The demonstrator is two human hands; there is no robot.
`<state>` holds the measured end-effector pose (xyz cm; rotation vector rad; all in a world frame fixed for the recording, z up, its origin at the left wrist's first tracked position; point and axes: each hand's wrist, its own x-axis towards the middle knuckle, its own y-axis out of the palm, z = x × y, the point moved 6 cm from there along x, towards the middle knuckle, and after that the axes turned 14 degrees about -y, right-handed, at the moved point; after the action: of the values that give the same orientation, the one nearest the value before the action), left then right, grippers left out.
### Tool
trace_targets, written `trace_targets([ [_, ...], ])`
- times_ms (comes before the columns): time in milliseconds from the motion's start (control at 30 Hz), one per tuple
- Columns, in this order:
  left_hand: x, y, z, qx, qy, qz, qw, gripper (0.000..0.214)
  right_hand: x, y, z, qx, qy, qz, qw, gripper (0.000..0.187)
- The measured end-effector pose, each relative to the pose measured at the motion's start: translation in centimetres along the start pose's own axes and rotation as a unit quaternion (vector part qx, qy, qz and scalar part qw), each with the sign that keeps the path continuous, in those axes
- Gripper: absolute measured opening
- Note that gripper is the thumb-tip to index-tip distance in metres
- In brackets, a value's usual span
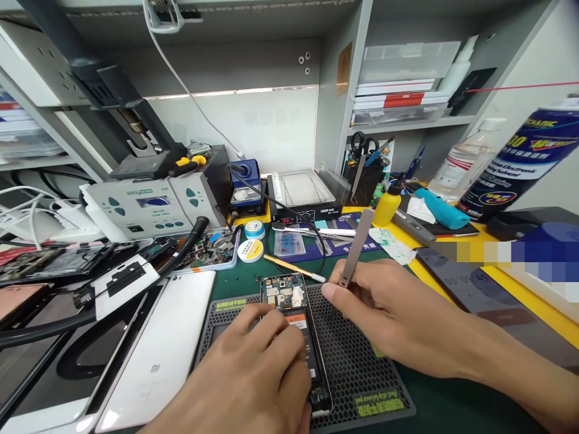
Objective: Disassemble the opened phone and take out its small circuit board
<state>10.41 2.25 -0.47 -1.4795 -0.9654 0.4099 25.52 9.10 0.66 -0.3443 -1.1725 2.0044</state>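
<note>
An opened phone (319,367) lies on the black honeycomb pad (357,337), its circuit board (283,291) and black battery bared. My left hand (257,367) is over the phone with fingers curled onto it; the fingertips are partly hidden. To the right of the phone, my right hand (384,307) is closed around metal tweezers (357,247), whose broad end points up while the tips are hidden by the fingers. Just beyond the board lies a thin wooden-handled tool (289,266), its pale end close to my right fingertips.
At left lie a white phone back (158,349) and other phone parts. Behind stand a hot-air station (154,205), a heating plate (303,193) and round tins (251,250). Rightward are a yellow bottle (388,205), a dark phone (479,295) and a spray can (520,157).
</note>
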Motion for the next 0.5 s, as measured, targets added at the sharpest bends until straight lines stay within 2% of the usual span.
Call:
trace_targets([
  [200, 0.17, 0.75, -0.16, 0.019, -0.024, -0.007, 0.999, 0.020, 0.35, -0.43, 0.48, 0.013, 0.036, 0.035, 0.999, 0.033],
  [400, -0.07, 0.57, 0.05, 0.004, -0.042, -0.012, 0.999, 0.020, 0.32, -0.70, 0.62, 0.017, 0.037, 0.030, 0.999, 0.033],
  [500, -0.03, 0.34, 0.17, -0.009, -0.042, -0.009, 0.999, 0.014, 0.35, -0.75, 0.52, 0.023, 0.036, 0.024, 0.999, 0.034],
])
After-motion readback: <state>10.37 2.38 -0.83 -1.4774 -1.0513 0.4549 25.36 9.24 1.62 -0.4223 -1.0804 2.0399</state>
